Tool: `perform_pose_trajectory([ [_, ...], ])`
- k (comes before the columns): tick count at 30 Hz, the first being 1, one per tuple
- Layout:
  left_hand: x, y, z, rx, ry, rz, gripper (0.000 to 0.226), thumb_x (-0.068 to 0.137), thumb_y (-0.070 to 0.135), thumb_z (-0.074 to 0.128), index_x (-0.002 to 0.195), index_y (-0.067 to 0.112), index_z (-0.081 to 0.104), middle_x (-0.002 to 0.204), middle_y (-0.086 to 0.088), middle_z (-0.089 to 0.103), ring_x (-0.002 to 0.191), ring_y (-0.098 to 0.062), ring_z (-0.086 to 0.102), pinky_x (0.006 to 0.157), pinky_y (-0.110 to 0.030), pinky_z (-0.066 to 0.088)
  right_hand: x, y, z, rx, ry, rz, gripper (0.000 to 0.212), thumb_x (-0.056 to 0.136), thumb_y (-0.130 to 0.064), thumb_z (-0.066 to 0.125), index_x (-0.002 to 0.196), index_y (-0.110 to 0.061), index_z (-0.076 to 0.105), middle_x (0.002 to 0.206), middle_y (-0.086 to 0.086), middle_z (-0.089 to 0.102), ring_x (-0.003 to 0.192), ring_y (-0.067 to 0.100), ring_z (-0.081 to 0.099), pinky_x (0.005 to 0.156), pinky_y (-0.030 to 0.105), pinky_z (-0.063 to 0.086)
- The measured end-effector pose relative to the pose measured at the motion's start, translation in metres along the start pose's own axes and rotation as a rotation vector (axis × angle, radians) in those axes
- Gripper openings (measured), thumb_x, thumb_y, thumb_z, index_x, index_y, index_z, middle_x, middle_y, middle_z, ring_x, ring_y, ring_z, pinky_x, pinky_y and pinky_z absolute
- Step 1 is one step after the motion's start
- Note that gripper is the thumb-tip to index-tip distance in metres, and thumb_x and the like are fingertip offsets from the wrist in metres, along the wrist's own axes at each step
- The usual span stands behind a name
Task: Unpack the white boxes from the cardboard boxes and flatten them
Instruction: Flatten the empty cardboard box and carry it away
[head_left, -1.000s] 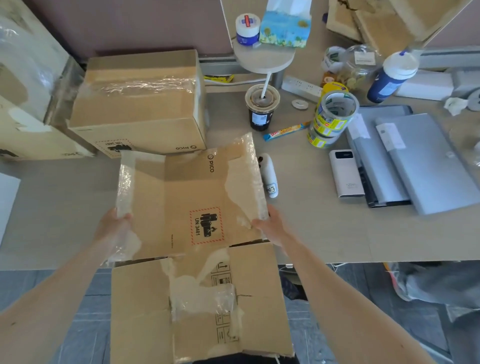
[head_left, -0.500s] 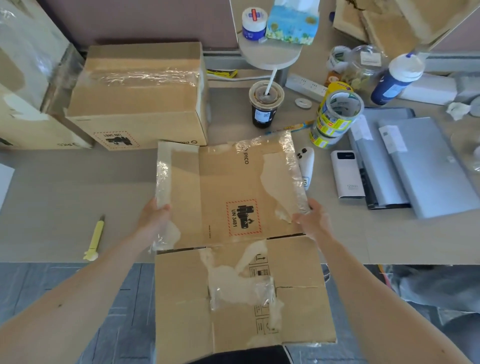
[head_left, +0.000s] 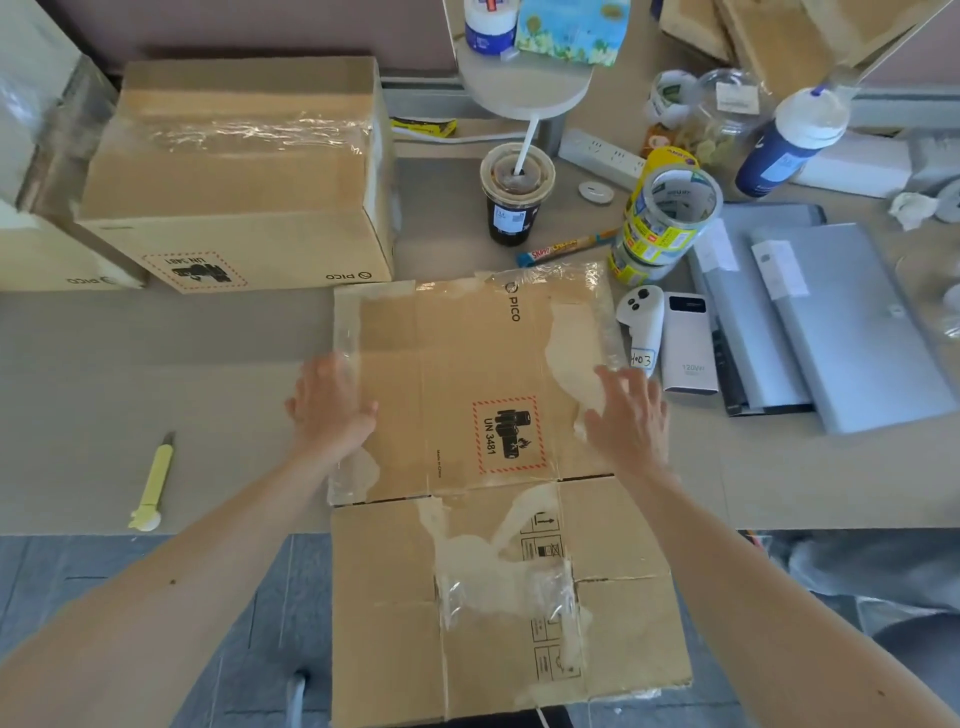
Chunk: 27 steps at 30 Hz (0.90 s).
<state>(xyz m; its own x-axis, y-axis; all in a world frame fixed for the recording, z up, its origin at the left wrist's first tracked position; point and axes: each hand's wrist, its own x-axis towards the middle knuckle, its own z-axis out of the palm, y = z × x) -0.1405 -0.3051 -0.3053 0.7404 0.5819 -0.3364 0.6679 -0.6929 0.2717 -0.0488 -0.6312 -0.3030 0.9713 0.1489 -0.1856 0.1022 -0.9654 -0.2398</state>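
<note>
- Cardboard box (head_left: 483, 415), already flattened, sits dead centre: far half on the table (head_left: 156, 364), near half hanging off the 6 o'clock edge.
- Left hand (head_left: 330, 410) presses flat on its 9 o'clock edge; right hand (head_left: 628, 415) is spread over the 3 o'clock side, gripping nothing.
- Looks light and fairly stiff, but the loose tape is slick, so I'd grab the bare side edges.
- Taped cardboard box (head_left: 234, 208) at 10 o'clock is sealed, contents hidden. Plastic cup (head_left: 514, 197) at 12 holds a dark drink.

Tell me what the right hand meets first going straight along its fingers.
The right hand would cross the flattened box, then likely meet the snack bar just beyond its far edge.
</note>
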Motion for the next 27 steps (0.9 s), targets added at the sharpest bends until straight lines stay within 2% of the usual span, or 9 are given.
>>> perform_pose_trajectory([
  [2,0.016,0.013,0.001,0.085,-0.088,0.180,0.072,0.089,0.023,0.064,0.151,0.027,0.029,0.161,-0.009,0.016,0.150,-0.028,0.016,0.118,-0.049,0.016,0.021,-0.013,0.002,0.006,-0.039,-0.076,0.056,0.091,-0.026,0.059,0.144,-0.022,0.042,0.148,0.009,0.036,0.134,0.030,0.035,0.110,0.044,0.031],
  [4,0.036,0.028,0.003,0.097,-0.144,0.272,0.067,0.095,0.031,0.056,0.155,0.031,0.026,0.166,-0.007,0.008,0.153,-0.028,0.004,0.123,-0.050,0.007,0.045,-0.026,0.004,0.028,-0.095,-0.101,0.058,0.096,-0.038,0.051,0.149,-0.026,0.033,0.158,0.008,0.024,0.144,0.029,0.022,0.116,0.046,0.022],
  [6,0.059,0.043,0.004,0.113,-0.171,0.307,0.064,0.099,0.045,0.048,0.156,0.035,0.022,0.168,-0.005,0.004,0.153,-0.032,0.000,0.123,-0.054,0.005,0.074,-0.036,0.006,0.017,-0.155,-0.112,0.064,0.096,-0.051,0.045,0.153,-0.032,0.023,0.163,0.005,0.011,0.149,0.029,0.009,0.119,0.049,0.016],
  [9,0.085,0.058,0.008,0.185,-0.213,0.314,0.068,0.098,0.066,0.031,0.156,0.043,0.007,0.167,0.004,-0.010,0.152,-0.035,-0.012,0.120,-0.059,-0.003,0.112,-0.048,0.014,-0.042,-0.210,-0.101,0.069,0.094,-0.062,0.037,0.154,-0.036,0.016,0.165,0.002,-0.001,0.150,0.030,0.000,0.118,0.056,0.009],
  [11,0.091,0.058,0.016,0.208,-0.216,0.311,0.071,0.095,0.072,0.022,0.155,0.046,-0.004,0.166,0.009,-0.015,0.151,-0.035,-0.018,0.119,-0.061,-0.008,0.123,-0.056,0.026,-0.050,-0.237,-0.055,0.071,0.094,-0.066,0.030,0.154,-0.039,0.005,0.165,0.000,-0.010,0.151,0.032,-0.010,0.116,0.060,-0.004],
  [13,0.089,0.054,0.026,0.238,-0.171,0.307,0.071,0.093,0.074,0.015,0.155,0.047,-0.008,0.166,0.010,-0.015,0.151,-0.036,-0.017,0.119,-0.061,-0.008,0.122,-0.061,0.038,-0.070,-0.214,-0.023,0.072,0.093,-0.070,0.022,0.154,-0.042,-0.004,0.164,-0.002,-0.015,0.150,0.032,-0.016,0.113,0.059,-0.015],
  [18,0.089,0.052,0.036,0.315,-0.074,0.323,0.069,0.095,0.073,0.006,0.155,0.043,-0.012,0.166,0.007,-0.013,0.151,-0.037,-0.014,0.118,-0.063,-0.001,0.118,-0.064,0.046,-0.128,-0.116,0.017,0.070,0.094,-0.071,0.015,0.154,-0.043,-0.007,0.165,-0.003,-0.010,0.151,0.033,-0.011,0.114,0.058,-0.014],
  [23,0.094,0.053,0.036,0.312,-0.095,0.321,0.067,0.095,0.072,0.004,0.155,0.045,-0.010,0.167,0.006,-0.011,0.151,-0.037,-0.016,0.117,-0.064,-0.003,0.123,-0.064,0.049,-0.135,-0.123,0.018,0.068,0.094,-0.070,0.013,0.154,-0.044,-0.008,0.165,-0.003,-0.011,0.151,0.033,-0.011,0.114,0.060,-0.013],
  [27,0.098,0.051,0.030,0.203,-0.168,0.338,0.068,0.096,0.071,0.017,0.156,0.046,-0.002,0.167,0.008,-0.012,0.151,-0.035,-0.018,0.117,-0.060,-0.011,0.127,-0.056,0.045,-0.058,-0.177,-0.038,0.064,0.099,-0.062,0.023,0.155,-0.042,0.001,0.165,-0.003,-0.012,0.150,0.030,-0.015,0.113,0.059,-0.015],
])
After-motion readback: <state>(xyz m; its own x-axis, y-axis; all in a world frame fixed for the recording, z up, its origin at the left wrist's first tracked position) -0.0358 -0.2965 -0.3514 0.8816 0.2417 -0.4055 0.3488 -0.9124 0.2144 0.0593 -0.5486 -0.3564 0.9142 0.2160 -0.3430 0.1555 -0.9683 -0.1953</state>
